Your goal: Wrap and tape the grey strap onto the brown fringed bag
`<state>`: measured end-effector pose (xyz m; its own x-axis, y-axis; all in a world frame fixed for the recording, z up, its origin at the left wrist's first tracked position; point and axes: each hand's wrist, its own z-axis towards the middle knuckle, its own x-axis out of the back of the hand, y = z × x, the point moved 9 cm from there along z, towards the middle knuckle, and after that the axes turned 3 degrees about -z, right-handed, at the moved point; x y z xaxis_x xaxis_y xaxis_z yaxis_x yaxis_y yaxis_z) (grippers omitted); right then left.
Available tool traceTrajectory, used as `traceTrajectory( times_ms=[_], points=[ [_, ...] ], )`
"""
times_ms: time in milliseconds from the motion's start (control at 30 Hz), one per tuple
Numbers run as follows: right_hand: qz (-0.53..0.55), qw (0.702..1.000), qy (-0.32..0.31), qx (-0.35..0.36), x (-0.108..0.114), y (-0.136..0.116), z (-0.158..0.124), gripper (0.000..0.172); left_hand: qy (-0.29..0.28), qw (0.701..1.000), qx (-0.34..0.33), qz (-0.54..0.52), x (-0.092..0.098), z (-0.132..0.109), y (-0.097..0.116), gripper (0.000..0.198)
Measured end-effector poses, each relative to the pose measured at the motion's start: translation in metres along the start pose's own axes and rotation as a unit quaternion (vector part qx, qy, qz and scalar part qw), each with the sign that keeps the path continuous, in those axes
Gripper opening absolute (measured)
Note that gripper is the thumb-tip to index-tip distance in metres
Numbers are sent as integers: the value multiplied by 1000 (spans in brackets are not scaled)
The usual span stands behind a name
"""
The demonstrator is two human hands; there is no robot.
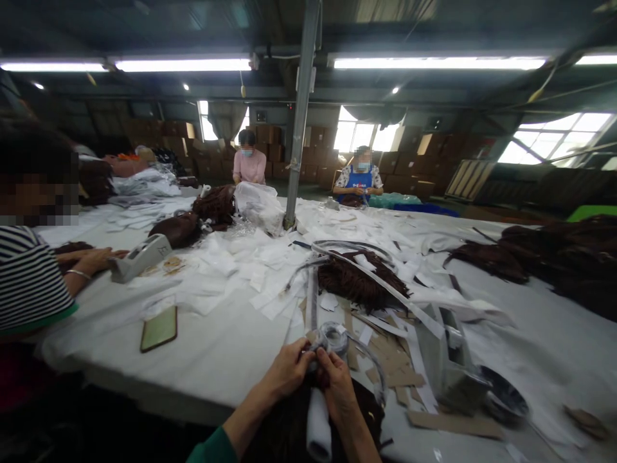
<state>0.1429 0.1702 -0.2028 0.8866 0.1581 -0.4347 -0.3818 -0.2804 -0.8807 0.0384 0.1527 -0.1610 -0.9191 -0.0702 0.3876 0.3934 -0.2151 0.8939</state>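
My left hand (292, 366) and my right hand (339, 384) meet near the table's front edge, both closed, thumbs and fingertips pinched together. Between them is a thin grey strap (312, 302) that looks wrapped in film and runs away from me over the table. My fingers cover the exact spot they pinch. Just beyond lies a coiled, clear-wrapped loop (336, 339), with a curved length (378, 366) bending to the right. Below my hands a white rolled tube (319, 421) points toward me, over a dark brown fringed piece (274, 427) near my lap.
A tape dispenser (446, 360) stands at right beside a dark round bowl (504, 393). Cardboard strips (398, 360), a brown fringed bundle (361, 280) and a phone (159, 328) lie on the table. A co-worker's hand (94, 260) is beside another dispenser (142, 257). A pole (301, 116) rises mid-table.
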Motion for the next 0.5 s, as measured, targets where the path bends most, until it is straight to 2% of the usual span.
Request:
traceTrajectory(
  times_ms=[67,133,233,367,500],
  points=[
    [-10,1000,-3,5,-2,-1,0,43,-16,999,2,-51,1,1,4,28],
    [-28,1000,-8,7,-2,0,0,46,-59,993,13,-104,-3,3,6,34],
    [-72,997,-9,14,-1,3,2,48,-88,989,47,-112,-5,4,1,35],
    [-159,986,13,37,3,4,5,53,-20,995,80,-60,3,6,-14,39],
    [-242,968,29,64,-1,-4,5,56,25,994,102,-26,6,6,-27,39]
  ],
)
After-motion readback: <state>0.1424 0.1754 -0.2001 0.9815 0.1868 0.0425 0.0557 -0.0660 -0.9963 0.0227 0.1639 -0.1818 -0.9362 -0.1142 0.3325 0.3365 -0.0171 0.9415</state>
